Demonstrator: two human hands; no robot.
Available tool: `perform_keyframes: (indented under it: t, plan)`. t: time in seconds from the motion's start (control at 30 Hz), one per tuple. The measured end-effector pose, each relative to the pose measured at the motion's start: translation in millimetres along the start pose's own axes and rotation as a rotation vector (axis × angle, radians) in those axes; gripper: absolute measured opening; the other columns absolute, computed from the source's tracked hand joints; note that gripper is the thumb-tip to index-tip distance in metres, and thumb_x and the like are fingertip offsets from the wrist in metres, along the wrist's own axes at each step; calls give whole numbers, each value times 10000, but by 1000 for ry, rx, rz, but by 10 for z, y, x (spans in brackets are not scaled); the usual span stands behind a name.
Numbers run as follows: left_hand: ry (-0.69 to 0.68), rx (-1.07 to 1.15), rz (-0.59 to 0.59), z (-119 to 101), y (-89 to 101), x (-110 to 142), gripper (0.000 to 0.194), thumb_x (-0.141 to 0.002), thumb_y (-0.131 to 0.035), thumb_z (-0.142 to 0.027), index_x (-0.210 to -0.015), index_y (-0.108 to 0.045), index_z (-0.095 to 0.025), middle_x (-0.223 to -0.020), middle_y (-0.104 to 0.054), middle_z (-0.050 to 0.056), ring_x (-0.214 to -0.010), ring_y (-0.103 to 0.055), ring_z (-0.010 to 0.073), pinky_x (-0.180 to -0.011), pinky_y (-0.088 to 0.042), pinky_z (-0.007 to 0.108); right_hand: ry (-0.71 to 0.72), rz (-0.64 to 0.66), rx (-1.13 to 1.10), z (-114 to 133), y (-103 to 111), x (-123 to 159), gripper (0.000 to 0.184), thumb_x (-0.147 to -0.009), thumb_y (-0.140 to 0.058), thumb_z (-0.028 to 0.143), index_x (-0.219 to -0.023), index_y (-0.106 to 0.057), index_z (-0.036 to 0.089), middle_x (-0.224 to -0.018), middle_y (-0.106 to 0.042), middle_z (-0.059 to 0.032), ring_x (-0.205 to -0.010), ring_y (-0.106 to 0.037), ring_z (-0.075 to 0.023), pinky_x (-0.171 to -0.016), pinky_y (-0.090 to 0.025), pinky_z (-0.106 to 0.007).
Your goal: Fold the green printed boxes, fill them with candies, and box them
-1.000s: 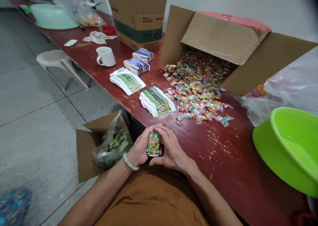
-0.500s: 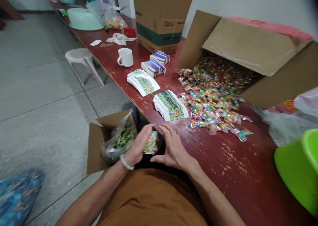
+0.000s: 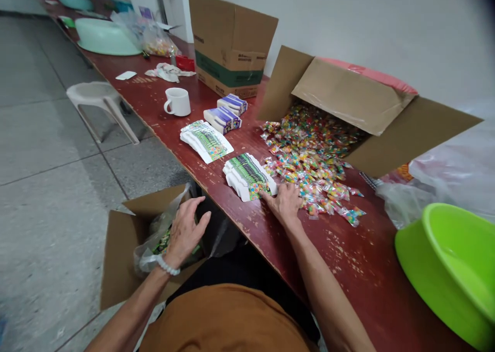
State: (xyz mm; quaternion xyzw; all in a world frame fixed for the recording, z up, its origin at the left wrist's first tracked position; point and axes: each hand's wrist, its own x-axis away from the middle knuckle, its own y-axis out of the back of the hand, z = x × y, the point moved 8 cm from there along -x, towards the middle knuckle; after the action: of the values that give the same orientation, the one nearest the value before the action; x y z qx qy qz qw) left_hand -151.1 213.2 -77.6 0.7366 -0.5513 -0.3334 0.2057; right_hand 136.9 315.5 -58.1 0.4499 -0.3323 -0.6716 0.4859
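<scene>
So the left hand (image 3: 187,229) is hovering over the open floor carton (image 3: 121,256) with its plastic bag (image 3: 149,254) of green packets (image 3: 162,242), thumb and fingers spreading wide and holding nothing I can see. The right hand (image 3: 285,203) is reaching onto the red table (image 3: 332,269), thumb at the corner of the nearer stack of green-and-white printed packaging (image 3: 247,179), fingers by the wrapped candies (image 3: 309,187). Can't tell if it's gripping any. The candies are spilling from a tipped cardboard box (image 3: 350,94).

The right hand (image 3: 286,202) reaches among wrapped candies (image 3: 309,161) beside a fanned carton stack (image 3: 247,177) on the table (image 3: 348,259).
</scene>
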Motion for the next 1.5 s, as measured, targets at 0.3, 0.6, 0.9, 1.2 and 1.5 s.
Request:
perform_keyframes:
  t: [0.3,0.6,0.9,1.2,1.5]
  plan:
    - [-81,88,-52,-418,119,-114,397,-886,-552,-369,-1237,-601,-191,-1239,-626,120,-1174,-566,283,-1073,-403,455,-111,134,-608,-188,135,46,427,-824,-569,601,-824,-618,178,-853,-619,-67,-850,-571,-241,-779,-474,-390]
    - [258,1191,1150,-1426,-554,361,616,-752,-683,-629,-1140,-658,-151,-1025,-732,166,-883,-719,315,-808,-532,411,256,638,-1083,510,748,544,243,-894,-639,441,-889,-657,199,-849,-647,-10,-796,-586,-156,-768,-471,-292]
    - [390,1358,1222,-1592,-648,658,597,-587,-871,-511,-1004,-687,-126,-827,-741,112,-773,-731,281,-822,-524,397,225,608,-1171,475,831,693,305,-883,-634,494,-1069,-669,255,-1014,-672,-33,-918,-632,-180,-845,-523,-346]
    - [261,1074,825,-1521,-663,424,270,-787,-749,-401,-821,-671,-145,-596,-671,26,-568,-634,156,-669,-491,274,162,769,-1287,491,726,927,435,-813,-722,506,-1121,-631,212,-921,-667,-29,-669,-622,-135,-618,-518,-273]
    - [319,1046,541,-1318,-542,323,488,-722,-808,-283,-1145,-581,-192,-993,-727,52,-870,-675,179,-763,-542,267,0,501,-1232,252,613,865,292,-829,-715,445,-976,-665,198,-929,-693,-27,-832,-635,-168,-794,-510,-303]
